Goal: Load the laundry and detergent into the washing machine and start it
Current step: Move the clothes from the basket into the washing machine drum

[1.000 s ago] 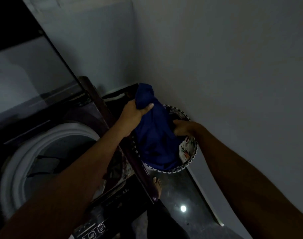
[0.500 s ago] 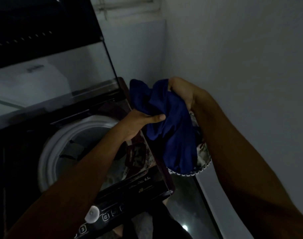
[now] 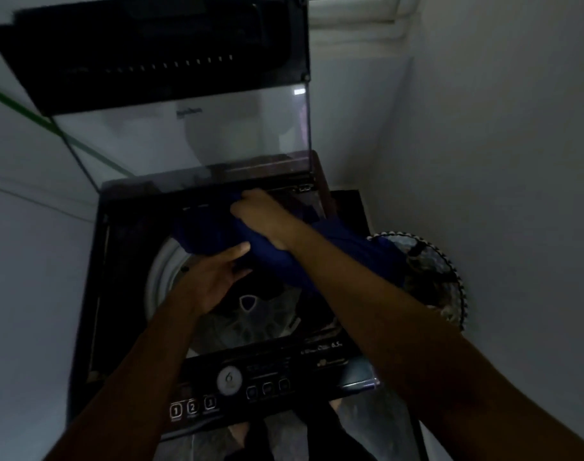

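- Clutching a bunched blue garment [image 3: 270,254], the right hand [image 3: 264,214] has its fingers curled tight into the cloth, a clenched grip above the back of the washing machine's opening.
- Beneath it, at about 7 o'clock from the right hand, the left hand [image 3: 210,277] supports the cloth from below, thumb pressed against the fabric and fingers partly tucked under it; how firmly that grip closes I cannot tell.
- The garment hangs over the drum [image 3: 247,314] of the top-loading washing machine [image 3: 124,261], with a tail of cloth trailing toward 3 o'clock to a patterned laundry basket [image 3: 450,281] beside the machine.
- At 12 o'clock the glass lid [image 3: 217,134] stands raised.
- At 6 o'clock lies the control panel [image 3: 250,387], with a round dial and numbered buttons.
- Pale walls close in on both sides.
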A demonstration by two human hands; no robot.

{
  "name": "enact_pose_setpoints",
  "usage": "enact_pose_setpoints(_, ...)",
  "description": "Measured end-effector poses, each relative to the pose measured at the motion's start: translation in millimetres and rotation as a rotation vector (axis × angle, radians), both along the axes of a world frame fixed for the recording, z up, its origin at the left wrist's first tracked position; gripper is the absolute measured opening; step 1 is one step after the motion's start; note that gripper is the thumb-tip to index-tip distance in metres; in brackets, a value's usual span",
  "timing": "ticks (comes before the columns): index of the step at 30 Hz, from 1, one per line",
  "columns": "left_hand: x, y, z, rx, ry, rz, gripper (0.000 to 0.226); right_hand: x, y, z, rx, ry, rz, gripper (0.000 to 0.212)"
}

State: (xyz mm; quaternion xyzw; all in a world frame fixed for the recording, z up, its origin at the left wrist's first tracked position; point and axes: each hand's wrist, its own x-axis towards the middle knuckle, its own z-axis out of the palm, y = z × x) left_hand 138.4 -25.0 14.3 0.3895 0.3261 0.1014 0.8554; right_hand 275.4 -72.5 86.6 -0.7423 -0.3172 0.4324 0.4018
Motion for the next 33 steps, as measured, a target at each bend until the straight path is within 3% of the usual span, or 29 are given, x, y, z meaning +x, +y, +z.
enact_pose_setpoints(3, -23.0, -0.9, -30.4, -0.097, 0.236, 0.103, 0.062, -20.1, 5.7, -48.0, -0.091, 0.0, 0.073, 0.018)
enact_pose_setpoints(6, -38.3, -4.8, -55.5, -0.069, 0.459, 0.044, 0.037, -28.7, -3.7, -88.3, -0.194, -0.047, 0.142, 0.013)
enact_pose_setpoints(8, -41.2, -7.2, -68.1, 0.055, 0.544, -0.038, 0.045, -28.5, -12.6, -107.9, -0.264, -0.101, 0.24, 0.018)
enact_pose_setpoints(10, -36.6, -10.8, -70.3, 0.303, 0.528, -0.186, 0.054, -24.2, -18.1, -118.8, -0.313, -0.123, 0.358, 0.022)
enact_pose_setpoints(13, -16.5, -25.2, -62.5, 0.672, 0.46, -0.422, 0.078, -10.4, -23.3, -117.4, -0.269, -0.204, 0.362, 0.028)
enact_pose_setpoints(16, 12.7, -40.1, -54.0, 0.752, 0.302, -0.402, 0.084, 17.9, -37.6, -107.6, -0.118, -0.328, 0.201, 0.015)
enact_pose_setpoints(19, 45.4, -55.7, -49.2, 1.064, 0.296, -0.479, 0.088, 54.0, -65.0, -88.3, 0.018, -0.246, -0.072, 0.015)
enact_pose_setpoints(21, 64.6, -68.8, -46.8, 1.243, 0.329, -0.524, 0.087, 78.4, -85.8, -82.4, 0.068, -0.185, -0.22, 0.022)
enact_pose_setpoints(24, 90.8, -86.4, -43.3, 1.387, 0.213, -0.534, 0.09, 106.8, -119.3, -88.9, 0.009, -0.26, -0.318, 0.029)
enact_pose_setpoints(26, 107.9, -95.0, -43.0, 1.469, 0.171, -0.674, 0.098, 120.6, -145.3, -96.0, -0.115, -0.314, -0.187, 0.045)
enact_pose_setpoints(30, 128.4, -107.2, -53.5, 1.622, 0.287, -1.042, 0.12, 127.7, -191.8, -114.3, -0.547, -0.327, 0.391, 0.095)
enact_pose_setpoints(33, 132.3, -108.3, -60.5, 1.584, 0.301, -1.084, 0.126, 120.6, -207.0, -149.8, -0.705, -0.295, 0.416, 0.114)
